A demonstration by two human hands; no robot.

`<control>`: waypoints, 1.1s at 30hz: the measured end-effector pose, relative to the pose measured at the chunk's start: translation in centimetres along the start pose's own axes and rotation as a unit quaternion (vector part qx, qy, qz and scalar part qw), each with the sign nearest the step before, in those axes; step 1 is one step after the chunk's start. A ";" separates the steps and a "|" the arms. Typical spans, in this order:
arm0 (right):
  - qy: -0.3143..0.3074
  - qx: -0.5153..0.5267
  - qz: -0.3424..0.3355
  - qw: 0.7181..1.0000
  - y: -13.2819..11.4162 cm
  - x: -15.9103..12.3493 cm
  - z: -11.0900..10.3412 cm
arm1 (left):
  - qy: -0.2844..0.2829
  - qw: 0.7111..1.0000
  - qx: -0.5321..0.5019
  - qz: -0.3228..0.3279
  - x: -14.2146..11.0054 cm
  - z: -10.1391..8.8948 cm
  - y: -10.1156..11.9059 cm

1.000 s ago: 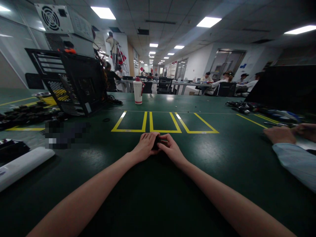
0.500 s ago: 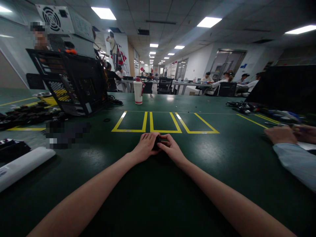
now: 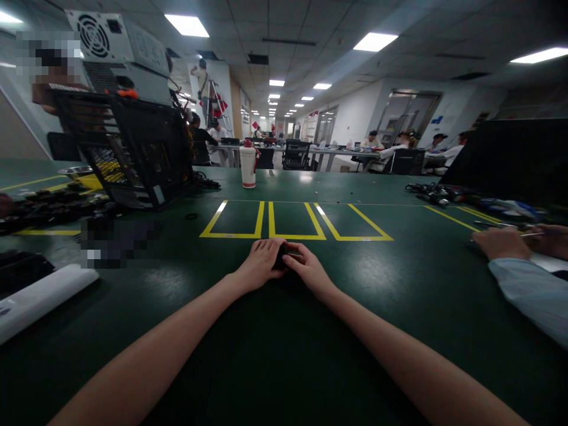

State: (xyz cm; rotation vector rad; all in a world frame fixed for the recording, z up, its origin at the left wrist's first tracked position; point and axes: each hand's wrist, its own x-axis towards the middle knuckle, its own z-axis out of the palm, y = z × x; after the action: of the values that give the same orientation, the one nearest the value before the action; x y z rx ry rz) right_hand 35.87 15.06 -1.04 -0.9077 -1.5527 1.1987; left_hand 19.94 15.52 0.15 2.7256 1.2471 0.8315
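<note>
A small black object (image 3: 281, 258) sits between my two hands, low over the green table (image 3: 284, 343); its kind cannot be made out. My left hand (image 3: 262, 260) is closed round its left side, fingers over the top and thumb below. On the other side, the thumb and fingers of my right hand (image 3: 306, 265) pinch it. Most of the object is hidden by the fingers. Just beyond my hands, yellow tape outlines (image 3: 295, 236) mark the tabletop.
A black computer case (image 3: 146, 148) with power supplies (image 3: 119, 41) on top stands at the left. A white bottle (image 3: 248, 165) stands farther back. A white bar-shaped object (image 3: 48, 299) lies at left. At right, a co-worker's hand (image 3: 503, 242) is close by.
My hands stay almost in place around the black object. At the far left, a person behind the computer case has moved left.
</note>
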 end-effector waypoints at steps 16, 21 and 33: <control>-0.031 0.012 -0.020 0.999 -0.3 -0.1 0.4 | 0.005 1.000 0.024 -0.010 -0.1 -0.1 0.1; -0.015 0.006 -0.022 1.000 -0.1 0.0 0.3 | 0.007 1.000 0.015 -0.017 -0.1 0.2 -0.2; -0.022 0.029 -0.024 0.999 -0.2 -0.2 0.5 | 0.016 1.000 0.017 -0.012 -0.3 0.1 -0.1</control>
State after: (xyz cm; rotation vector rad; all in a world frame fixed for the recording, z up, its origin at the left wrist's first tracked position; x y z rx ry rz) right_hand 35.47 14.72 -0.97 -0.8072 -1.5586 1.2315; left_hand 19.82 15.40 -0.08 2.7276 1.3089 0.8617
